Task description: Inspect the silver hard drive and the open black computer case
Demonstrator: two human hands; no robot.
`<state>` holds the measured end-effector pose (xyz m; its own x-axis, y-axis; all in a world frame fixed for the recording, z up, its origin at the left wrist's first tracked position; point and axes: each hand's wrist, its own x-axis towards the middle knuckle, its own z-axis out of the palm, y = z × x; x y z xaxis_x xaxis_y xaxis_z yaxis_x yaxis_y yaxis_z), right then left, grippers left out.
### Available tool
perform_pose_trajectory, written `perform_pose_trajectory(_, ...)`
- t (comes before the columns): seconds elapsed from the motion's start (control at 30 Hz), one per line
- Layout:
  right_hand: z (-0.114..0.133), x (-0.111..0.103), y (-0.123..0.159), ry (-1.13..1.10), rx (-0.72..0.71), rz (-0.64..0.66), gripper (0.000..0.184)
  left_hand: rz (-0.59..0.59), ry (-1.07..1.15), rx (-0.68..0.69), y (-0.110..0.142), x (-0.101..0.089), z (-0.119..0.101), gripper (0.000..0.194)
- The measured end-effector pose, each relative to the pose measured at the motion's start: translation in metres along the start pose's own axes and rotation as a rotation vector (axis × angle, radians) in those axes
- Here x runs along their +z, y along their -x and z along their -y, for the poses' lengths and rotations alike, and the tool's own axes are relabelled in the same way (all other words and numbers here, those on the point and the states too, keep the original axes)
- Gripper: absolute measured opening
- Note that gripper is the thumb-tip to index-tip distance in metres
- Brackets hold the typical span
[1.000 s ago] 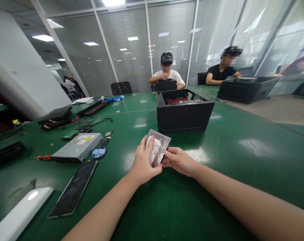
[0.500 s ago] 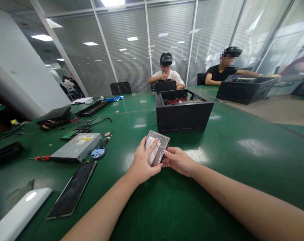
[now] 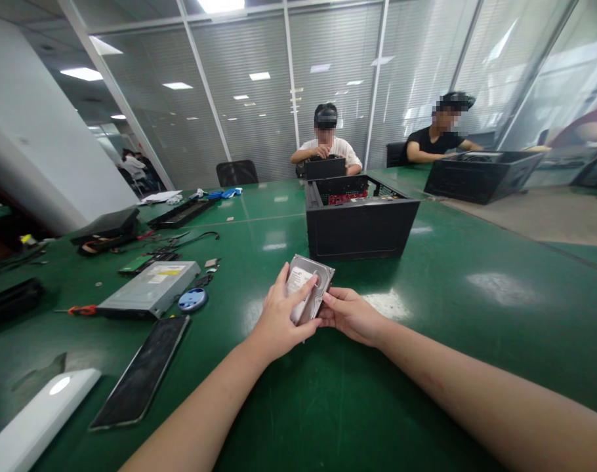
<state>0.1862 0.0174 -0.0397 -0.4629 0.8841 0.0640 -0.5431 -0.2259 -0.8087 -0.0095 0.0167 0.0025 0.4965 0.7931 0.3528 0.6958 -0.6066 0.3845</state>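
Note:
A silver hard drive (image 3: pixel 312 282) with a white label stands tilted on its edge just above the green table (image 3: pixel 451 301), held between both hands. My left hand (image 3: pixel 280 321) wraps its left side, thumb laid across the label. My right hand (image 3: pixel 350 314) grips its lower right edge with closed fingers. An open black computer case (image 3: pixel 361 224) stands right behind the drive.
To the left lie a grey optical drive (image 3: pixel 151 288), a blue disc (image 3: pixel 193 299), a red-handled screwdriver (image 3: pixel 82 310), a dark flat panel (image 3: pixel 144 370) and a white panel (image 3: pixel 37 419). Two people sit at the far side with other black cases (image 3: pixel 480 174).
The hard drive has turned slightly in my hands and my left thumb has slid across its label. The person at the far right has drawn an outstretched arm back.

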Motion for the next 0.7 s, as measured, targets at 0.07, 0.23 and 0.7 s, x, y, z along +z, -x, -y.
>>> perform_pose_trajectory(0.07,0.0004,0.0005,0.0002,-0.001,0.001,-0.003,0.038,0.007,0.000,-0.002,-0.0001,0.0000,0.0001,0.076)
perform_pose_trajectory(0.23,0.0006,0.0012,0.0003,0.002,0.001,-0.009,0.040,0.029,-0.002,-0.003,0.0006,0.0010,0.0000,0.077)
perform_pose_trajectory(0.7,-0.0011,-0.0009,-0.0020,0.013,0.011,0.007,0.040,-0.063,-0.037,-0.031,0.0032,0.0047,-0.0004,0.094)
